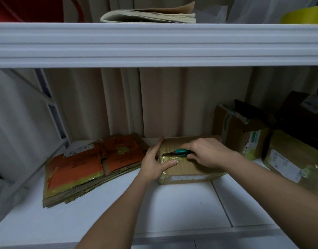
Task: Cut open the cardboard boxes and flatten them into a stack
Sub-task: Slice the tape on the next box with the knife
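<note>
Your low brown cardboard box [188, 166] sits on the white shelf [172, 209], mid-back, just beside the curtain. Its top is covered in glossy yellowish tape; a white label strip runs along its near side face. Still closed and unflattened.

Your left hand [155, 163] lies on the box's left edge, fingers straight up the side, thumb flat across the taped top. Your right hand [206, 152] is curled round a green-handled utility knife [178, 152], blade pointing left and touching the tape near the middle of the top. Hands are close but apart.

Left of the box, touching or nearly so, lies the stack of flattened boxes [90, 168]: orange-printed faces, yellow tape, corrugated edges showing along the near side.

Right of it, an opened box [239, 128] stands with flaps up; the inside is dark, contents can't be told. Nearer right, a tape-wrapped parcel [289, 159] with a white label. On the upper shelf, folded cardboard sheets [149, 16] lie flat.
</note>
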